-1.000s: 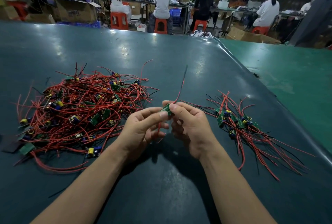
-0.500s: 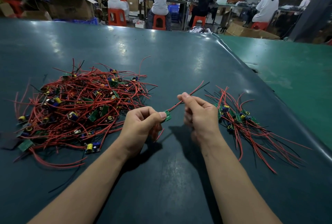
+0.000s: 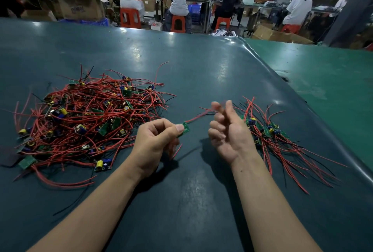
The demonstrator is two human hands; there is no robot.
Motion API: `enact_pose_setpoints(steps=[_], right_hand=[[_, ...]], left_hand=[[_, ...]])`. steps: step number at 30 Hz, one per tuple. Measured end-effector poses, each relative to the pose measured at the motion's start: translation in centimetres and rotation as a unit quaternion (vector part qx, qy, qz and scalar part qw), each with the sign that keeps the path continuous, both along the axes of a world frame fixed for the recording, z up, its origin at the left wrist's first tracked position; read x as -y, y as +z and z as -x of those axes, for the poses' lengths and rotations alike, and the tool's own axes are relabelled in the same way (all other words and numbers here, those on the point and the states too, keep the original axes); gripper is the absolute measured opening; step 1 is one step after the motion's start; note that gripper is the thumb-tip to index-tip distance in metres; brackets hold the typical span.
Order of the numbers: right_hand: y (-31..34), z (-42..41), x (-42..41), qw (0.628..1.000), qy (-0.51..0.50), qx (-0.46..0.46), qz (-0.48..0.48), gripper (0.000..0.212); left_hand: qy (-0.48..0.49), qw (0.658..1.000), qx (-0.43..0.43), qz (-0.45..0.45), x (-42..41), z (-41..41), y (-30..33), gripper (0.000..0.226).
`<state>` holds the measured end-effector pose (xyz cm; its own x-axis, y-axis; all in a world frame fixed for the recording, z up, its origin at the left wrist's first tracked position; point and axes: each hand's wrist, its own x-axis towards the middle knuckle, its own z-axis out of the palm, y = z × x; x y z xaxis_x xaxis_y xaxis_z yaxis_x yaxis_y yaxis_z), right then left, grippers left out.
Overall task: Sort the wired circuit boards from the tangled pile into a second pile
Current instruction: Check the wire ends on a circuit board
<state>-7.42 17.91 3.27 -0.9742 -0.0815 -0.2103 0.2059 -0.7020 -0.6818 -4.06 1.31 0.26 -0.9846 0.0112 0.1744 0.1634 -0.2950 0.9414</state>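
Small green wired circuit board [image 3: 185, 128] pinched by left hand [image 3: 155, 142]; right hand [image 3: 228, 132] released. Light, wires floppy, snag-prone; best gripped at board edge.

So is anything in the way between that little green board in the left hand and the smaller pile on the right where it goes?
Only the person's own right hand, raised and blurred, sits between the board pinched in the left hand and the smaller pile. The table between them shows nothing else.
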Motion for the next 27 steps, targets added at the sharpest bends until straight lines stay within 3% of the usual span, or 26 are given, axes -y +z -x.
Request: enact_pose_setpoints(steps=[4, 6, 8, 11, 15, 22, 24, 27], right_hand=[[-0.5, -1.2, 1.6, 0.974, 0.096, -0.068, -0.195, 0.031], [-0.6, -1.5, 2.2, 0.97, 0.123, -0.083, -0.193, 0.019], [-0.6, -1.3, 2.2, 0.97, 0.107, -0.085, -0.2, 0.022], [-0.4, -0.7, 1.5, 0.979, 0.035, -0.072, -0.185, 0.024], [-0.2, 0.3, -0.2, 0.992, -0.08, -0.024, -0.093, 0.02], [-0.7, 0.8, -0.4, 0.977, -0.211, 0.008, -0.035, 0.027], [-0.8, 0.7, -0.3, 0.978, -0.206, 0.018, -0.031, 0.031], [-0.8, -0.1, 0.7, 0.981, -0.073, -0.042, -0.177, 0.041]], left_hand=[[0.022, 1.0, 0.002, -0.013, 0.1, 0.2, -0.2, 0.023], [0.01, 1.0, -0.005, -0.003, 0.0, 0.1, -0.2, 0.025], [0.006, 1.0, -0.003, 0.002, -0.1, 0.1, -0.2, 0.027], [-0.001, 1.0, -0.009, 0.023, -0.1, 0.0, -0.1, 0.028], [-0.022, 0.999, -0.016, 0.035, -0.2, -0.3, -0.1, 0.025], [-0.01, 0.999, -0.045, 0.026, -0.1, -0.6, 0.2, 0.019], [0.014, 0.999, -0.043, -0.027, 0.2, -0.5, 0.5, 0.011], [0.073, 0.994, -0.05, -0.064, 0.2, -0.2, 0.9, 0.009]])
